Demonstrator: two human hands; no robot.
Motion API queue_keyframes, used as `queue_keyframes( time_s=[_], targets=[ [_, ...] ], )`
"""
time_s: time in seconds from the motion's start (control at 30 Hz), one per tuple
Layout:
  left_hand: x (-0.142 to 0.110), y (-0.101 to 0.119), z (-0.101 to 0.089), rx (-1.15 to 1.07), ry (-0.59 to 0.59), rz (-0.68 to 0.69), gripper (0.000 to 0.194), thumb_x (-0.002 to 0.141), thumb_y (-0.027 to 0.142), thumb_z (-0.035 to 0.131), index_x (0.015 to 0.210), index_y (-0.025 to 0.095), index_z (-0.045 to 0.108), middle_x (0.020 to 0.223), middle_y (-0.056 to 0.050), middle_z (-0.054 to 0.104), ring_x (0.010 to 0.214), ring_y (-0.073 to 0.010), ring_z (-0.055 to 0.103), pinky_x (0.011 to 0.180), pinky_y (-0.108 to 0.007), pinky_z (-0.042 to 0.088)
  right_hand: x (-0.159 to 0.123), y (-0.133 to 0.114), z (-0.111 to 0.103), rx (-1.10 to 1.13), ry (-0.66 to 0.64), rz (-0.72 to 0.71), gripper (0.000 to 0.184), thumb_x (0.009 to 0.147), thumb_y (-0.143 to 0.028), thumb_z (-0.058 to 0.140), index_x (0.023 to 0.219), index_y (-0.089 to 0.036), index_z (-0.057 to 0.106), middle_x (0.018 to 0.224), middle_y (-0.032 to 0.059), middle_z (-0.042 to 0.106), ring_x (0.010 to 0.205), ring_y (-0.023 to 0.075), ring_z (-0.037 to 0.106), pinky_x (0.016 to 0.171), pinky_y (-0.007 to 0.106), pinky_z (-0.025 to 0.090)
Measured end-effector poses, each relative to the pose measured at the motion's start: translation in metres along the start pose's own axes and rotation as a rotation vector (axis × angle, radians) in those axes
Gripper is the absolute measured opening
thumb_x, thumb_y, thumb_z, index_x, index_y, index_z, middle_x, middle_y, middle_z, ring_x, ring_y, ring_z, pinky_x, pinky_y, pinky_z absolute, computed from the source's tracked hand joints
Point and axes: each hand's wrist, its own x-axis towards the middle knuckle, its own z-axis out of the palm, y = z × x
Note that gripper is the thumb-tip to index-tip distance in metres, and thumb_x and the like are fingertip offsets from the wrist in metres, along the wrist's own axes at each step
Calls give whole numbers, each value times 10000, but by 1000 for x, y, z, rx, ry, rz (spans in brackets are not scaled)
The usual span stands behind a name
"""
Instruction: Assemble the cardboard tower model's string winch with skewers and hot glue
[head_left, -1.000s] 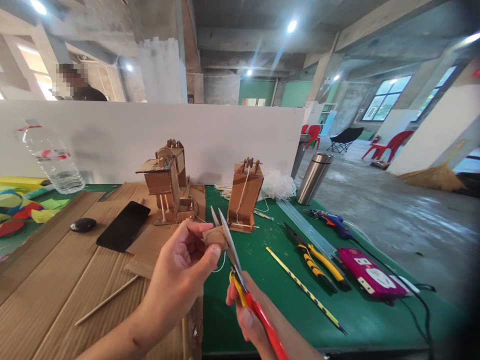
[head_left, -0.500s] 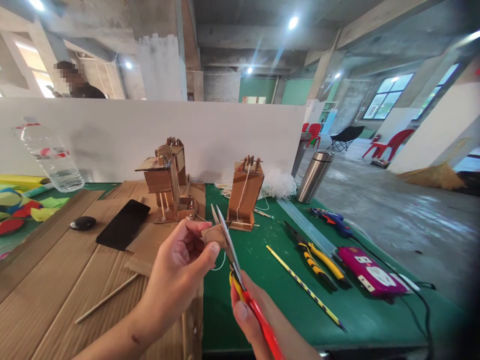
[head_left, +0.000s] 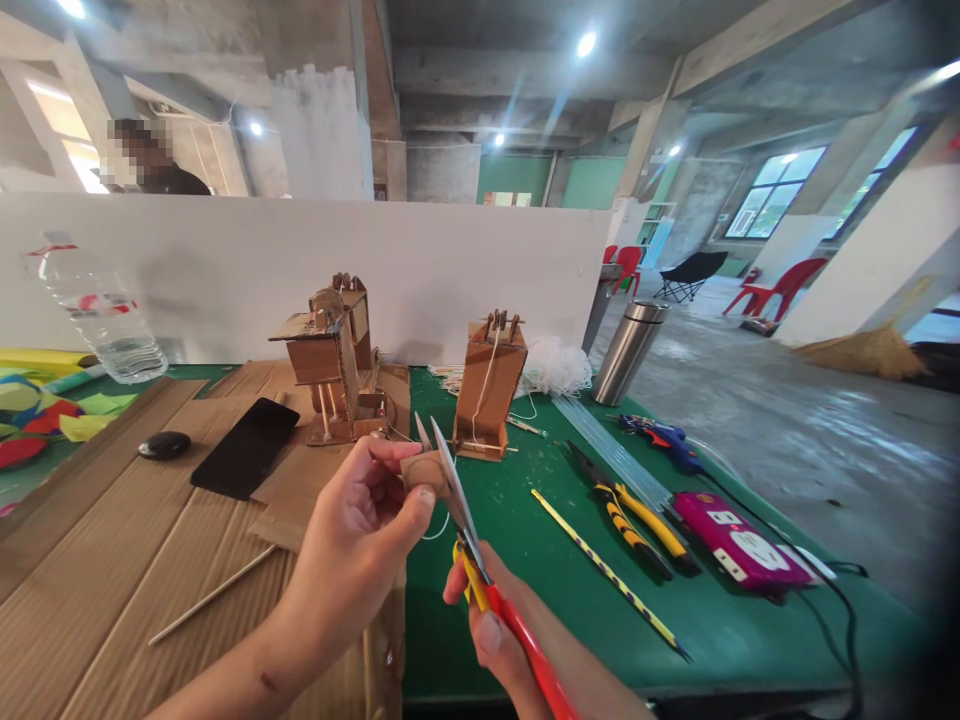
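Between the thumb and fingers of my left hand [head_left: 375, 510] is a small piece of cardboard [head_left: 424, 472] with a curved line marked on it. My right hand [head_left: 510, 620] grips scissors [head_left: 466, 525] with red and yellow handles. The scissor blades are parted a little and lie at the right edge of the cardboard piece, pointing up and away from me. Just beyond my hands stands a tall cardboard box model [head_left: 491, 385] with a white string down its front. A larger cardboard model [head_left: 330, 365] stands behind my left hand.
On the left, a corrugated sheet [head_left: 97, 530] bears a phone [head_left: 246, 448], a mouse [head_left: 164, 445] and a thin stick [head_left: 212, 595]. A water bottle [head_left: 101, 315] stands behind. To the right lie a pencil [head_left: 607, 570], pliers [head_left: 637, 515], a glue gun [head_left: 667, 445], a purple box [head_left: 742, 540] and a steel flask [head_left: 630, 352].
The scissor blades have opened slightly wider, and the fingers of my right hand have spread with the handles. My left hand keeps the cardboard piece in nearly the same place.
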Motion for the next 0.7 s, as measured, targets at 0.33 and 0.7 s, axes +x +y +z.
queue_keyframes(
  time_s=[0.33, 0.7],
  targets=[
    [0, -1, 0, -12, 12, -23, 223, 709, 263, 667, 878, 170, 556, 767, -1, 588, 646, -96, 529, 568, -207, 449, 1, -5, -4, -138, 72, -59, 429, 897, -605, 302, 871, -207, 462, 745, 13, 461, 641, 132, 404, 583, 250, 392],
    [1, 3, 0, -11, 42, -30, 238, 678, 284, 683, 843, 171, 556, 703, 7, 587, 571, -86, 506, 487, -193, 408, 0, 5, -7, -211, 37, -92, 350, 905, -542, 353, 958, -217, 472, 795, 27, 500, 671, 143, 452, 600, 260, 401]
  ],
)
